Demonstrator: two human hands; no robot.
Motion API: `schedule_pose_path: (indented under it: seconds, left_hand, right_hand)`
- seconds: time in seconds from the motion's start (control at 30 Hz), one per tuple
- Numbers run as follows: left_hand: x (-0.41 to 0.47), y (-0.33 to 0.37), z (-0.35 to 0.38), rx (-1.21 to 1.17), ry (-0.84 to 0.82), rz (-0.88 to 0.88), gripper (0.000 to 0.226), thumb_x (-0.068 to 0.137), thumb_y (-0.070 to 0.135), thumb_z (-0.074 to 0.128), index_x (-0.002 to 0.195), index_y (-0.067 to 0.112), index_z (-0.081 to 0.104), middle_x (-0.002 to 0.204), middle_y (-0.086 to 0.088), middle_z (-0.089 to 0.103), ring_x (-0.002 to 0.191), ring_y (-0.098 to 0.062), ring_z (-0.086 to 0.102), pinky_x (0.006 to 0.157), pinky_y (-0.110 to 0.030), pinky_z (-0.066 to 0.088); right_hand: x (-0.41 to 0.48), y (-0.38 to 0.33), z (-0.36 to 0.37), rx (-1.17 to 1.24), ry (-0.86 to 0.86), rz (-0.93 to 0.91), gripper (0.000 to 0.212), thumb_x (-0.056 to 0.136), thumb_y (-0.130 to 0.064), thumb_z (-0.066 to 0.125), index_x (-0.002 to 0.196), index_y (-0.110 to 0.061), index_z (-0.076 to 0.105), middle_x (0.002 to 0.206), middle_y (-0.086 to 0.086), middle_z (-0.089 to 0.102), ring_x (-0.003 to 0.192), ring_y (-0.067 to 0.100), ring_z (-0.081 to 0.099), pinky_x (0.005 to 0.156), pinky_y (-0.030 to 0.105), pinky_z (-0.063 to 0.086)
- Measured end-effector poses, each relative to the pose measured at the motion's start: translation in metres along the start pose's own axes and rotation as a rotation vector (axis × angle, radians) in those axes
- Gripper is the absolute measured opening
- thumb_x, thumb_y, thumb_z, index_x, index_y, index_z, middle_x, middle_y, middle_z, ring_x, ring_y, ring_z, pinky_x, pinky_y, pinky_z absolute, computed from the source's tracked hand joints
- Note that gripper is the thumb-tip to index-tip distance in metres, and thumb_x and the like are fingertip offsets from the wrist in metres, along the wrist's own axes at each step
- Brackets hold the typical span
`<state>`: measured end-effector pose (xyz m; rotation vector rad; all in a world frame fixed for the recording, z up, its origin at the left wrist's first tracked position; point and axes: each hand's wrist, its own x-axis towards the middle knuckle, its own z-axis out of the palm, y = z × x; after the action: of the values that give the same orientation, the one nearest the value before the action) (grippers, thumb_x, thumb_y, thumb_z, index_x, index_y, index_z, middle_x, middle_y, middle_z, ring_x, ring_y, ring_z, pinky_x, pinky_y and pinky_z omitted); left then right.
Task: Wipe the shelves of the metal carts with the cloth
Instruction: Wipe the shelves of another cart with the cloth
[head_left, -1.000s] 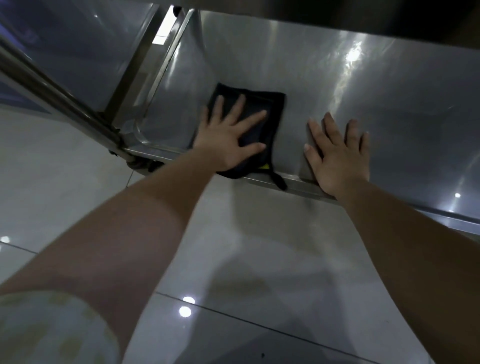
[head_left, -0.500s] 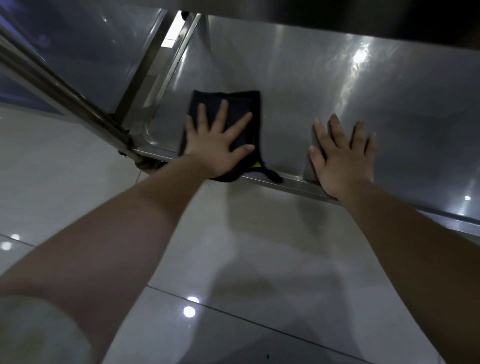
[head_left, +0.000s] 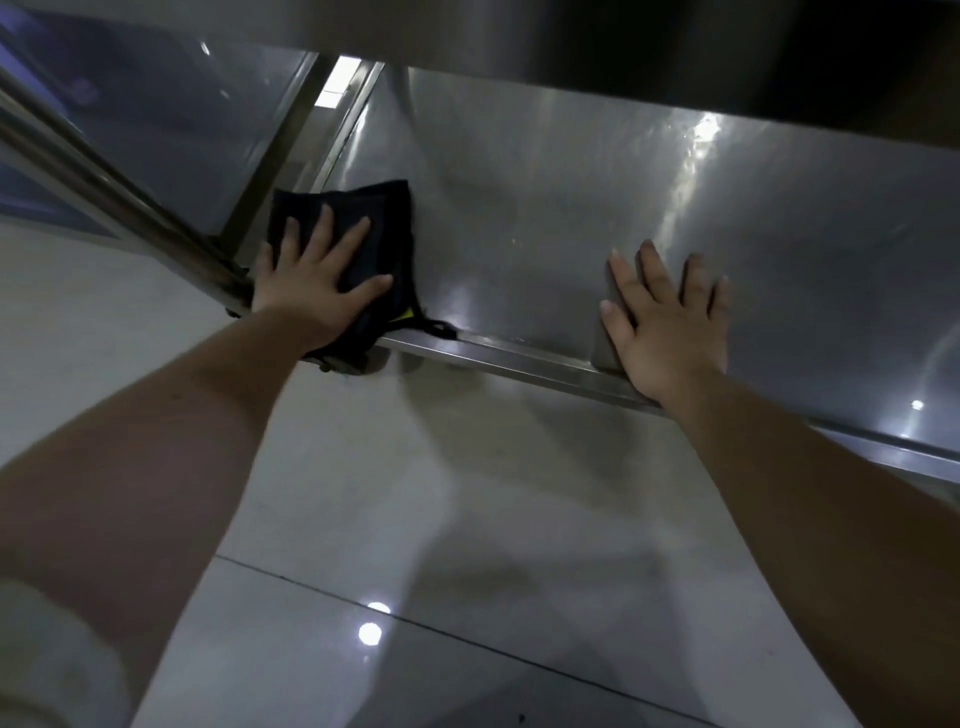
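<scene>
Far left, a steel post (head_left: 98, 187) runs diagonally down to the corner of the cart, and right beside it your left hand (head_left: 311, 283) lies flat on the dark cloth (head_left: 382, 218). The fingers are straight and fanned apart, the thumb is stretched out to the right, and the palm is pressing down; nothing is curled round the fabric, so it's an open-handed press rather than a grasp. The cloth sits folded in the front left corner of the metal shelf (head_left: 545, 208). Its near end spills over the front lip (head_left: 519, 358) under your wrist, a thin dark loop trails along the edge to the right, and there's a flash of yellow at the hem. Moving across, there's bare shiny steel catching the ceiling lights, with the upper shelf (head_left: 649, 36) overhanging it. Then comes your right hand (head_left: 670, 327), well apart from the cloth and also flat and open: fingers straight and slightly spread on the shelf surface, the heel of the palm at the front lip, holding nothing. Below both forearms is the glossy tiled floor (head_left: 415, 519).
</scene>
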<state>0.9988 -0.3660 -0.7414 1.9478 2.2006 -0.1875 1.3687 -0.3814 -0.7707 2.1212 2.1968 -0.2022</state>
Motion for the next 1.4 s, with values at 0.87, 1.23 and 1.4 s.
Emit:
schedule_pose_path:
  seconds: [0.87, 1.23, 1.4]
  left_hand:
    - [-0.010, 0.007, -0.001, 0.051, -0.034, 0.073, 0.075, 0.086, 0.076, 0.032, 0.147, 0.056, -0.007, 0.164, 0.005, -0.011, 0.149, -0.033, -0.007, 0.118, -0.054, 0.007]
    - [-0.033, 0.147, 0.014, 0.086, -0.017, 0.256, 0.075, 0.084, 0.082, 0.020, 0.146, 0.056, -0.013, 0.163, 0.002, -0.018, 0.146, -0.044, -0.015, 0.115, -0.063, -0.004]
    - [-0.065, 0.271, 0.028, 0.032, -0.058, 0.294, 0.079, 0.085, 0.080, 0.017, 0.149, 0.047, -0.014, 0.160, -0.005, -0.025, 0.140, -0.051, -0.025, 0.106, -0.071, -0.014]
  right_hand:
    - [-0.003, 0.004, -0.002, 0.066, 0.034, -0.050, 0.054, 0.102, -0.049, 0.013, 0.154, -0.041, 0.001, 0.164, -0.011, 0.001, 0.149, 0.036, -0.006, 0.116, 0.055, -0.007]
    - [-0.003, 0.012, -0.010, 0.483, 0.112, -0.017, 0.053, 0.102, -0.039, 0.035, 0.152, -0.040, 0.019, 0.162, -0.010, 0.018, 0.150, 0.025, 0.006, 0.119, 0.050, -0.004]
    - [-0.013, 0.036, -0.034, 1.441, 0.273, 0.199, 0.039, 0.096, -0.019, 0.052, 0.131, -0.035, 0.054, 0.134, -0.015, 0.052, 0.127, 0.003, 0.048, 0.099, 0.010, 0.038]
